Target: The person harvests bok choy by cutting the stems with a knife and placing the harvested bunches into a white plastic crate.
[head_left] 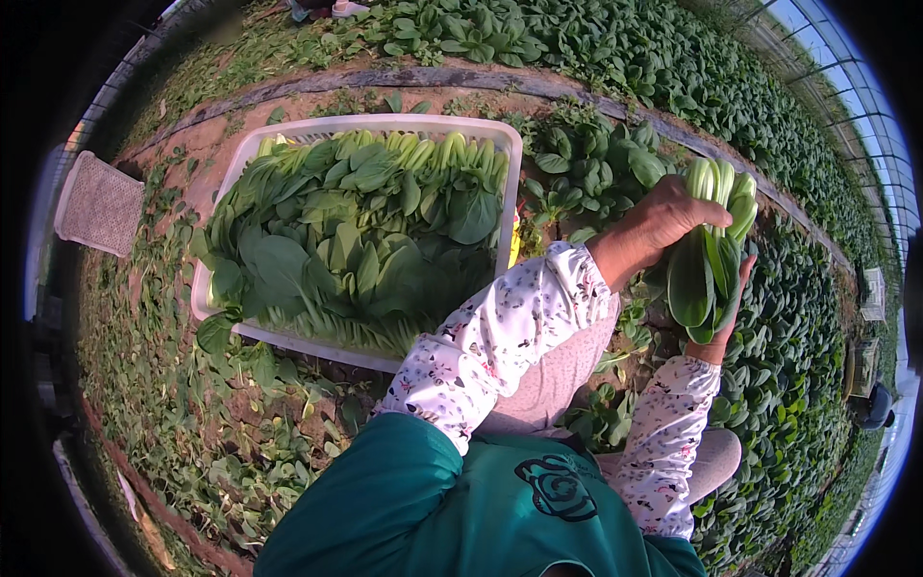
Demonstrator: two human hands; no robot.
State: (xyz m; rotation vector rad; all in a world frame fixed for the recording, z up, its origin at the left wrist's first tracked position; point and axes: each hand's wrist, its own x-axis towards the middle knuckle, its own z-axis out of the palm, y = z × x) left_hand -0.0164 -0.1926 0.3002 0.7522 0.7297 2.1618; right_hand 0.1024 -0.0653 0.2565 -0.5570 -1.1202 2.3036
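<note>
At the upper right my left hand (667, 213) is closed around the pale stems of a bunch of bok choy (694, 279). Its stems point up and the dark green leaves hang below the fist. Against the right side of those leaves lies my right hand (731, 317), cupped on them with one finger stretched upward. The leaves hide most of its other fingers. To the left, a pale plastic crate (514, 173) is heaped with bok choy (356, 240), leaves toward the middle and stems along the far and near sides.
A second pale crate (101, 204) stands at the far left. Bok choy plants (788, 413) grow densely on the right and across the back. A dark strip (385, 82) crosses the soil beyond the crate. Loose leaves (240, 433) litter the ground at left. Another person's foot (349, 9) shows at the top.
</note>
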